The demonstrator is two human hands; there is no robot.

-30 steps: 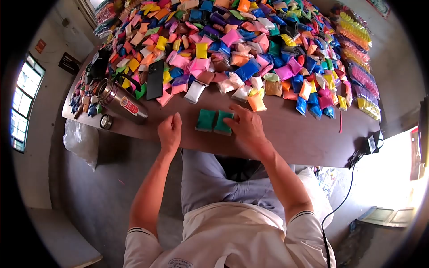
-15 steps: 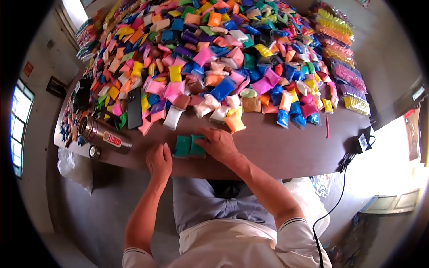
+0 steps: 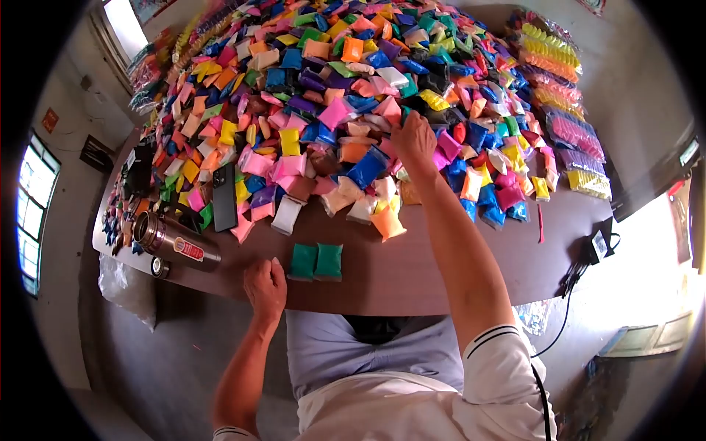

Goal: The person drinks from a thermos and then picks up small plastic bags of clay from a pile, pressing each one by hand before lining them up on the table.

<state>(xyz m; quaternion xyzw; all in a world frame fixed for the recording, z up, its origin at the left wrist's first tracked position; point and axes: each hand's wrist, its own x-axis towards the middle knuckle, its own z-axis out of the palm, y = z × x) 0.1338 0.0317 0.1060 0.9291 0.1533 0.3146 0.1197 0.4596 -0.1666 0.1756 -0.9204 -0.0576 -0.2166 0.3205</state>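
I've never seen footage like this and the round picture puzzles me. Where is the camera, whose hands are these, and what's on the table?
One camera on a person's head looks down at their bare hands; its wide lens bends the picture. The table holds a pile of coloured packets, a phone and a steel flask on its side. Two green packets lie apart near the edge. The left hand rests curled beside them. The right hand reaches into the pile; whether it holds a packet is unclear.
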